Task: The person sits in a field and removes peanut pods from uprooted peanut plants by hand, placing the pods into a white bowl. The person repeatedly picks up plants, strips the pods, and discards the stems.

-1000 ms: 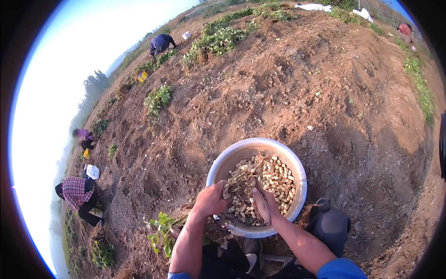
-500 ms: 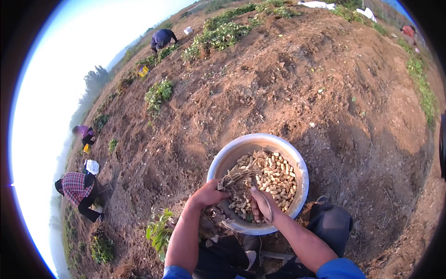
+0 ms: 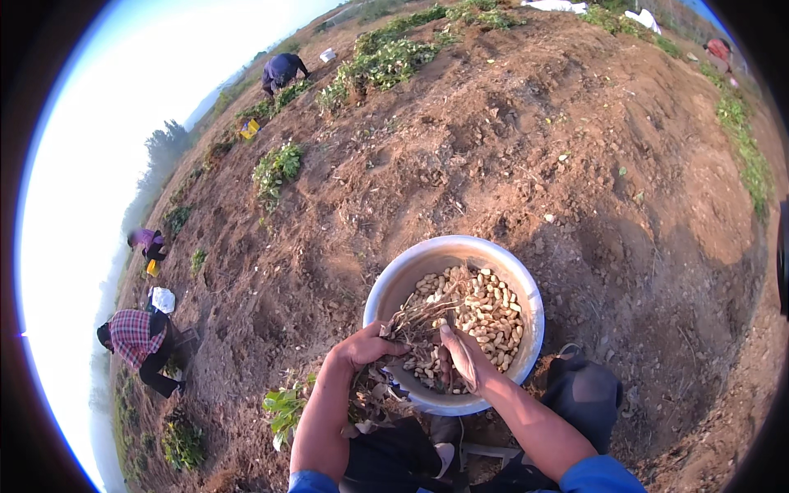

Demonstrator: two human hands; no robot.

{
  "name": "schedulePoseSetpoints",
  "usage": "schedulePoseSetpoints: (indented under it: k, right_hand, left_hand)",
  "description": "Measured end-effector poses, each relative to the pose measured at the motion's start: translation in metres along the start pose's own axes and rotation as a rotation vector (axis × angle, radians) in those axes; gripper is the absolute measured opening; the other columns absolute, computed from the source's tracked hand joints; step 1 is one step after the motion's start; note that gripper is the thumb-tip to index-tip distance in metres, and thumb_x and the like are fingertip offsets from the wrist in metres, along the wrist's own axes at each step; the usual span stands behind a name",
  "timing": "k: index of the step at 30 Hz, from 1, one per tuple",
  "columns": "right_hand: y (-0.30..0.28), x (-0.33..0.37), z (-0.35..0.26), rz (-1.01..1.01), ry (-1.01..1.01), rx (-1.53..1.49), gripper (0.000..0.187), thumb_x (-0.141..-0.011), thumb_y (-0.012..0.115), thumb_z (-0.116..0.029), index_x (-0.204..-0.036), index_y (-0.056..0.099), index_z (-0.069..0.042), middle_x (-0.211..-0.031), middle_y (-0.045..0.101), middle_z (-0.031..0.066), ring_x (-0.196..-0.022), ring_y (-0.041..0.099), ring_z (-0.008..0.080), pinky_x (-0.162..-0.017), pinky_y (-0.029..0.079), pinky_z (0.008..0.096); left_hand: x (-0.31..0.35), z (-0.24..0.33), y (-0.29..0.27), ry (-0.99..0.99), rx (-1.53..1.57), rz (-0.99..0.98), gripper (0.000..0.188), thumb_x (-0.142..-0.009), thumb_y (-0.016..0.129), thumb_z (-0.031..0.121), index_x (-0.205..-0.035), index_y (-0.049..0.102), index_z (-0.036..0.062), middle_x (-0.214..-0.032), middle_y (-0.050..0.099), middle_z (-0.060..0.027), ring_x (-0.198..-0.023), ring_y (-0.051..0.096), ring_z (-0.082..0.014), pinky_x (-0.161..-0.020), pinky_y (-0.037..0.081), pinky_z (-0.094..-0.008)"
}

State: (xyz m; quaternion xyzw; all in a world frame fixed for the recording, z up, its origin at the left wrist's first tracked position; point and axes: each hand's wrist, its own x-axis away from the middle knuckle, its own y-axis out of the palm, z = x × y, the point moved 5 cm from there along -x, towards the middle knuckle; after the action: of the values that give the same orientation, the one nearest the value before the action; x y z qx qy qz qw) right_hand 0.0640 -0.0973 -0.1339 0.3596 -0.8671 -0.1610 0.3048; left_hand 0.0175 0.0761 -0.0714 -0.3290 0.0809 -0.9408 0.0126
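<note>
A wide pale metal basin [image 3: 536, 316] stands in front of me with a heap of loose peanuts [image 3: 493, 320] in it. My left hand [image 3: 367, 347] is closed round a peanut plant, whose leafy end [image 3: 285, 407] hangs outside the basin near my left forearm. The plant's dry roots [image 3: 423, 315] reach over the peanuts. Over the near part of the basin, my right hand [image 3: 463, 359] has its thumb and fingers curled at the roots. A pale peanut shows by the thumb tip; the rest of its grip is partly hidden.
My knee [image 3: 585, 403] is right of the basin, and part of a low stool [image 3: 491, 450] shows below it. Brown soil slopes away, with green plants [image 3: 278, 170] in rows. Other people work at the left, one in a checked shirt [image 3: 136, 335]; another [image 3: 283, 71] bends farther off.
My right hand has shifted slightly up and left, its thumb nearer the roots. My left hand keeps its grip with a small turn. The view has tilted slightly.
</note>
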Motion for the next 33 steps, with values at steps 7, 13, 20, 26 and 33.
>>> schedulePoseSetpoints:
  k: [7,13,20,26,33]
  right_hand:
    - [-0.014,-0.007,-0.001,0.122,-0.208,0.295,0.05,-0.097,0.049,-0.055,-0.088,0.052,-0.005,-0.059,0.042,-0.0022,-0.045,0.043,0.0101,-0.041,0.036,0.0283]
    - [-0.018,-0.003,-0.005,0.098,-0.138,0.211,0.052,-0.096,0.049,-0.057,-0.078,0.048,-0.008,-0.053,0.037,-0.0034,-0.042,0.04,0.0088,-0.036,0.034,0.0281]
    - [-0.019,-0.005,0.002,0.098,-0.109,0.298,0.052,-0.096,0.05,-0.056,-0.085,0.055,-0.005,-0.055,0.041,-0.0025,-0.043,0.046,0.0116,-0.036,0.038,0.0285]
    - [-0.004,0.0,0.0,-0.005,-0.028,-0.059,0.045,-0.098,0.051,-0.049,-0.099,0.052,-0.004,-0.067,0.047,0.0016,-0.051,0.049,0.0149,-0.049,0.05,0.0295]
    - [-0.005,0.003,-0.014,-0.035,-0.13,0.005,0.044,-0.097,0.052,-0.051,-0.092,0.05,-0.007,-0.066,0.046,-0.0002,-0.051,0.048,0.0121,-0.047,0.048,0.0296]
  left_hand:
    - [0.004,0.008,0.008,-0.04,-0.068,-0.033,0.045,-0.079,0.076,0.005,-0.121,0.061,-0.0015,-0.106,0.069,-0.0096,-0.097,0.064,-0.0185,-0.089,0.051,-0.0324]
    - [0.004,0.003,0.007,-0.083,-0.003,0.013,0.045,-0.079,0.076,0.006,-0.121,0.061,-0.0029,-0.105,0.07,-0.0115,-0.097,0.064,-0.0194,-0.089,0.051,-0.0335]
    - [-0.011,-0.025,-0.008,-0.096,0.046,0.012,0.049,-0.079,0.075,0.002,-0.124,0.056,-0.0031,-0.108,0.069,-0.0132,-0.094,0.066,-0.0217,-0.085,0.054,-0.0352]
    - [-0.002,-0.011,-0.003,-0.069,0.101,0.052,0.045,-0.079,0.074,0.001,-0.121,0.058,-0.0028,-0.101,0.07,-0.0126,-0.092,0.067,-0.0226,-0.081,0.056,-0.0356]
    - [0.0,-0.007,0.001,-0.019,-0.172,-0.105,0.045,-0.079,0.076,0.007,-0.121,0.061,-0.0012,-0.101,0.07,-0.0101,-0.094,0.065,-0.0186,-0.088,0.051,-0.0329]
